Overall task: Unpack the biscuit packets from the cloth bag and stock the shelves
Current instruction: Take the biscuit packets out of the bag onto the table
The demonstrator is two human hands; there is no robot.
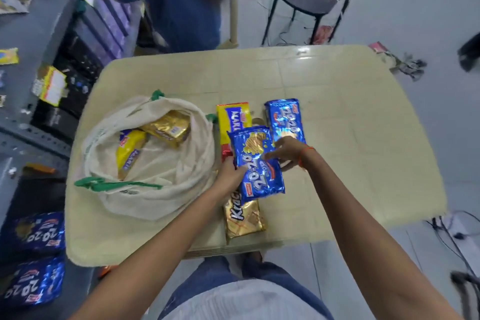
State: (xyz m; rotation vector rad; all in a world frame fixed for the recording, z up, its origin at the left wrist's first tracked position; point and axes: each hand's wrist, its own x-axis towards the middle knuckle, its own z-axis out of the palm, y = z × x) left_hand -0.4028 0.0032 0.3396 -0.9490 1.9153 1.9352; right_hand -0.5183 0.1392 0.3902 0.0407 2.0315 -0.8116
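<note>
**Operator:** Where is the item?

**Manual:** The blue packet (258,163) is just right of the cloth bag (161,200), lying across other packets on the table (350,138). Also right of the bag are a yellow packet (232,117), a second blue packet (284,119) and a gold packet (244,218), which is partly under the held one.

**Operator:** Grip state?

**Manual:** The left hand (230,173) pinches the edge nearest the bag, thumb on top; its other fingers are hidden. The right hand (288,152) holds the far edge, fingers spread and curled over the wrapper.

**Operator:** Handling properties?

**Manual:** The packet is probably light, with a glossy film that is likely slippery and brittle contents. Take hold at both long edges and keep it flat. Do not squeeze the middle.

**Operator:** Stock remaining?

**Manual:** Inside the bag are a gold pack (167,127) and a yellow pack (128,153). The shelf (23,135) stands left of the bag.
</note>
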